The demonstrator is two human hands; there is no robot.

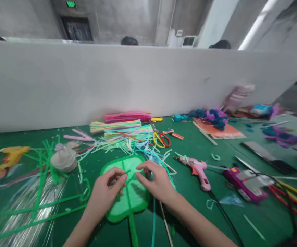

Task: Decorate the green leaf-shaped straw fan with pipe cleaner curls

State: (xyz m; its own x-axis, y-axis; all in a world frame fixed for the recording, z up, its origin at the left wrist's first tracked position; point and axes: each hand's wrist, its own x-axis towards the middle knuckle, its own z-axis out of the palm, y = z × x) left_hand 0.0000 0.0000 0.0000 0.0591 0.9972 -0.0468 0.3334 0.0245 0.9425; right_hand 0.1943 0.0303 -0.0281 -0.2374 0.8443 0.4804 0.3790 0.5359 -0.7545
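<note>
A green fan-shaped piece (138, 199) with a dark green rib and a green handle lies on the green table in front of me. Over its left half is my left hand (109, 185), thumb and index finger pinched on a short green strip (130, 176) that slants across the rib. My right hand (157, 178) hovers at the upper right of the piece, its thumb and index finger apart, with nothing visible between them. The other fingers of both hands are partly hidden.
Bundled pipe cleaners (127, 118) lie at the back, with scissors (161, 140) beside them. A pink glue gun (198, 168) and a purple device (246, 185) are on the right. Left are a yellow glue gun (13, 156), a whitish lump (64, 159) and green strips (39, 192).
</note>
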